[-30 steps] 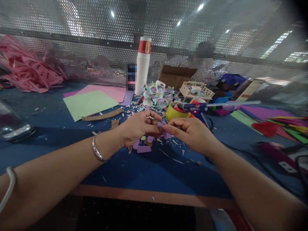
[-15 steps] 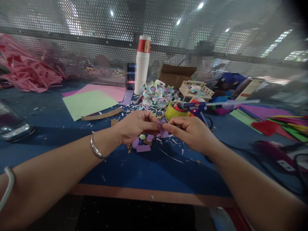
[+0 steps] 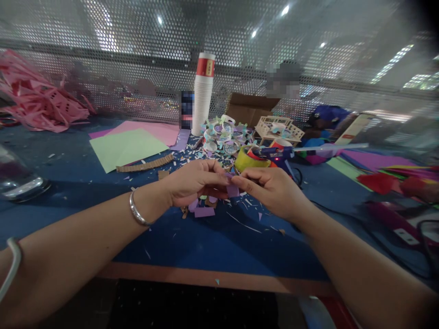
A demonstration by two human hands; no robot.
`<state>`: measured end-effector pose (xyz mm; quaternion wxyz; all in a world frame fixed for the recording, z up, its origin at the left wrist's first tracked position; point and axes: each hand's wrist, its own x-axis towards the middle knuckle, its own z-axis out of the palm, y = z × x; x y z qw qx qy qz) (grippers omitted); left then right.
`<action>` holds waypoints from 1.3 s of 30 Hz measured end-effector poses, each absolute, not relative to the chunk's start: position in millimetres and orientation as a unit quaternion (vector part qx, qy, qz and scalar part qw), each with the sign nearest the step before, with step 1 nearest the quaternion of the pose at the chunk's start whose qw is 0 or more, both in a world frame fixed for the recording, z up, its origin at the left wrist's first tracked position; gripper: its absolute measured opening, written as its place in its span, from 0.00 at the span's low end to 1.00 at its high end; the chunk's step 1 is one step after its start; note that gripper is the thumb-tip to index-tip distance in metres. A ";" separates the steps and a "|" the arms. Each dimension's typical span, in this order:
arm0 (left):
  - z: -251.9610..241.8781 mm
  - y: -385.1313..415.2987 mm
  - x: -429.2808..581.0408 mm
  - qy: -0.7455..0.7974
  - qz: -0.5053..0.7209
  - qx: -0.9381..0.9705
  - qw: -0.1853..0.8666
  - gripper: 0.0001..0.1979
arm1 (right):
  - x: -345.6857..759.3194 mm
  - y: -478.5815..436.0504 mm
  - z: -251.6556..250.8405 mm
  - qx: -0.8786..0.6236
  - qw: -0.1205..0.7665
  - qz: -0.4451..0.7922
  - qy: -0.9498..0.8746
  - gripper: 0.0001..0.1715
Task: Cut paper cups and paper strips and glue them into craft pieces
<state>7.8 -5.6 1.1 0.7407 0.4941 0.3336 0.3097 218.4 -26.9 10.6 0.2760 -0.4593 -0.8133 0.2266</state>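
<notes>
Both my hands meet above the middle of the table, pinching a small piece of purple paper [image 3: 233, 189]. My left hand [image 3: 197, 183] grips its left side between thumb and fingers. From the right, my right hand [image 3: 270, 189] pinches the same piece with thumb and forefinger. Part of the paper is hidden behind my fingers. Below it lie cut purple paper pieces [image 3: 204, 212] among small scraps. Just beyond my right hand are a yellow tape roll [image 3: 250, 158] and a blue glue gun [image 3: 279, 154] with a clear glue stick and a small red light.
A tall stack of paper cups [image 3: 203, 100] stands behind a pile of small paper crafts [image 3: 226, 137]. Green paper [image 3: 128, 146], a corrugated cardboard strip [image 3: 146, 163] and a glass [image 3: 22, 180] lie left. A power strip [image 3: 394, 224] with cables is at right.
The purple paper between my fingers has turned slightly, and more of its flat face shows below my fingertips. My hands have barely moved.
</notes>
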 end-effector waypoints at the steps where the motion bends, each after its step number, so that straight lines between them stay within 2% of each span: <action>1: 1.8 -5.9 8.0 0.335 0.309 0.495 0.740 0.13 | 218.4 -26.9 10.4 -0.456 0.277 0.229 -0.814 0.31; 9: 10.1 -10.7 9.3 0.298 0.301 0.509 0.749 0.14 | 217.9 -29.2 14.0 -0.434 0.306 0.243 -0.812 0.27; 14: 11.1 -11.8 9.6 0.301 0.297 0.500 0.756 0.13 | 218.0 -26.8 14.9 -0.465 0.334 0.232 -0.787 0.29; 18: 4.9 -8.2 12.1 0.341 0.298 0.497 0.740 0.11 | 218.2 -23.6 10.3 -0.476 0.349 0.287 -0.755 0.29; 22: -2.3 -3.2 9.6 0.403 0.335 0.570 0.632 0.09 | 217.7 -22.0 7.0 -0.485 0.353 0.313 -0.736 0.30; 26: 2.8 1.5 -4.4 0.422 0.317 0.766 0.367 0.09 | 217.3 -22.4 7.8 -0.487 0.353 0.306 -0.738 0.30; 27: 6.3 2.3 -8.8 0.412 0.302 0.791 0.336 0.08 | 217.3 -22.6 8.3 -0.487 0.351 0.304 -0.740 0.30; 30: 18.4 4.4 -21.2 0.405 0.246 0.828 0.301 0.07 | 217.6 -23.0 9.6 -0.483 0.347 0.295 -0.748 0.30; 34: 28.5 7.7 -34.1 0.430 0.154 0.870 0.185 0.07 | 218.1 -23.4 10.5 -0.480 0.337 0.274 -0.762 0.30; 39: 27.0 9.6 -41.9 0.411 0.077 0.886 0.200 0.08 | 218.9 -21.8 9.3 -0.481 0.327 0.263 -0.770 0.29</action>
